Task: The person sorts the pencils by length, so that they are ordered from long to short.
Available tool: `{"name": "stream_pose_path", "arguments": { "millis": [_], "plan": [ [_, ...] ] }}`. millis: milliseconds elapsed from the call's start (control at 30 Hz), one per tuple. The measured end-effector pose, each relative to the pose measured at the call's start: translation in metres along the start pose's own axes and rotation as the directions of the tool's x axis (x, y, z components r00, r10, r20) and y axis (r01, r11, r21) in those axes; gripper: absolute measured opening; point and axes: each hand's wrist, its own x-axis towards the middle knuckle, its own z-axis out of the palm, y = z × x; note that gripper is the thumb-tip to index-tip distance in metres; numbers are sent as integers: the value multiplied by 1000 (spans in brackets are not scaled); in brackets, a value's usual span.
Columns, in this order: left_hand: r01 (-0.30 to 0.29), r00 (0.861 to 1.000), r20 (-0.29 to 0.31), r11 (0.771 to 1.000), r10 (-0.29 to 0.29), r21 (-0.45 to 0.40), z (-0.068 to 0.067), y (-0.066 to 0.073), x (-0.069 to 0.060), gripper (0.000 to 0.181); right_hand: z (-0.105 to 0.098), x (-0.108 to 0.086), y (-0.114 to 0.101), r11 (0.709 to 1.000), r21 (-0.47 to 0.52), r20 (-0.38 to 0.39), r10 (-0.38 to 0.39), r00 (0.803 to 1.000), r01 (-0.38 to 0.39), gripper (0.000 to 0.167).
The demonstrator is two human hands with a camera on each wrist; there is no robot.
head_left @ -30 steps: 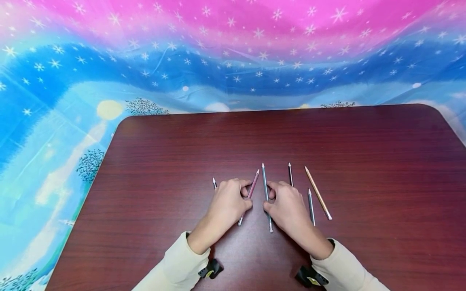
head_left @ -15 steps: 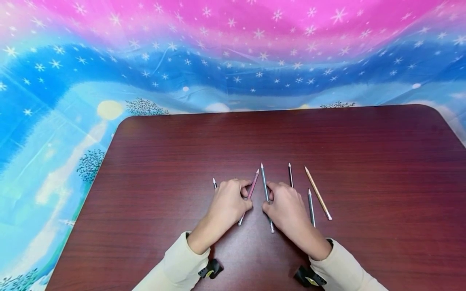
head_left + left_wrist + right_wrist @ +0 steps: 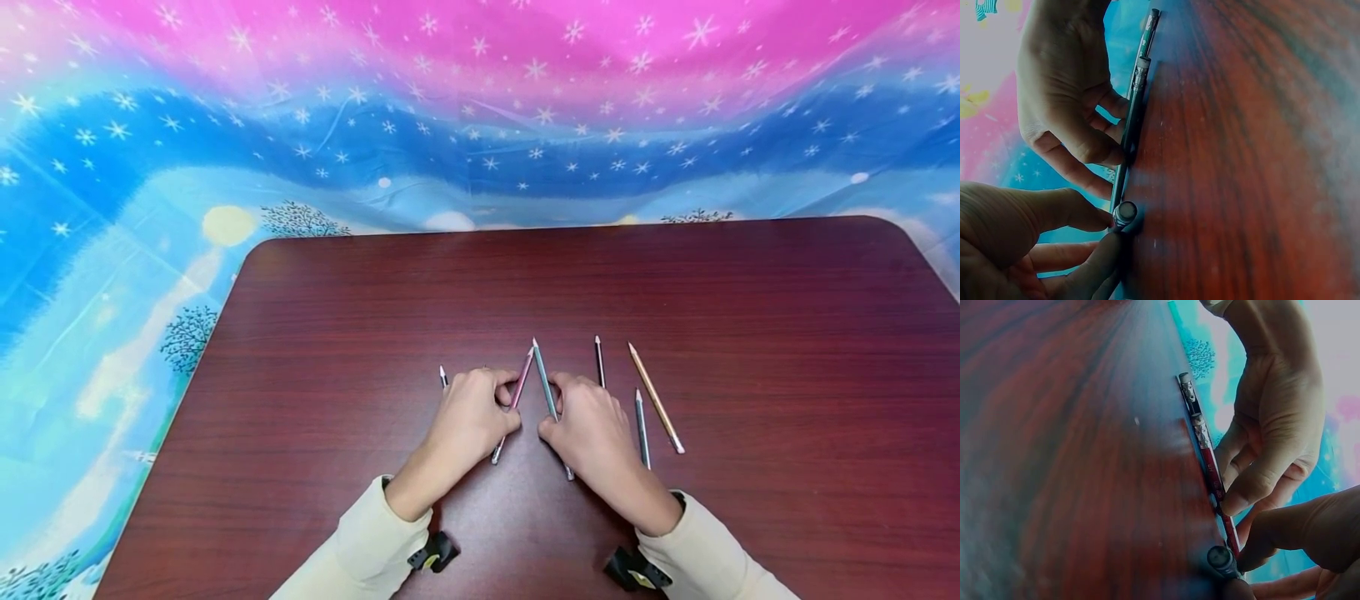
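On the table, a pink pencil (image 3: 522, 380) leans right between the thumb and index finger of my left hand (image 3: 468, 417). A teal pencil (image 3: 543, 377) tilts the other way, pinched by my right hand (image 3: 592, 421). Their sharpened tips are close together at the top, touching or nearly so, and the eraser ends spread apart. In the left wrist view, the left hand (image 3: 1035, 244) has thumb and finger at a pencil's eraser end (image 3: 1125, 213). The right wrist view shows the left hand (image 3: 1279, 419) on the pink pencil (image 3: 1212, 470).
Right of the right hand lie a dark pencil (image 3: 599, 360), a grey pencil (image 3: 642, 427) and a gold pencil (image 3: 656, 397). Another dark pencil (image 3: 443, 377) shows partly behind the left hand. A snowflake-patterned cloth (image 3: 480, 108) hangs behind the brown table (image 3: 375, 292).
The teal pencil's tip has swung left to the pink pencil's tip, and its eraser end has shifted right. My right thumb has moved slightly left. My left hand and the pink pencil have stayed nearly still.
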Motion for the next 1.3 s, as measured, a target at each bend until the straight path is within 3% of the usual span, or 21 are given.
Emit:
{"name": "stream_pose_path", "arguments": {
  "millis": [200,333,567,667,900,1000,1067,1167,1300],
  "plan": [
    [20,1000,6,999,-20,-27,-2,-1,0,49,-1,3,2,999,42,1,6,1000,-6,48],
    [66,997,33,994,-64,-89,-4,-2,0,51,-3,5,3,993,117,17,3,1000,-5,47],
    [134,989,98,954,-111,-267,-9,-6,0,53,-9,6,3,967,255,77,10,997,-30,47],
    [169,983,139,905,-123,-391,-10,-10,1,52,-11,7,3,953,298,101,29,994,-58,48],
    [272,961,227,714,-161,-645,-13,-19,1,51,-15,11,2,903,415,169,46,985,-114,48],
    [297,954,234,653,-185,-697,-17,-21,2,52,-16,15,-1,873,472,187,34,982,-121,49],
    [299,954,228,633,-194,-714,-20,-22,2,54,-16,19,-3,849,515,198,18,980,-120,50],
    [298,954,212,624,-211,-723,-27,-25,2,57,-18,28,-8,817,562,219,1,976,-127,51],
    [290,954,177,605,-241,-742,-40,-31,2,58,-18,46,-21,802,585,224,-17,974,-121,52]
  ]
}}
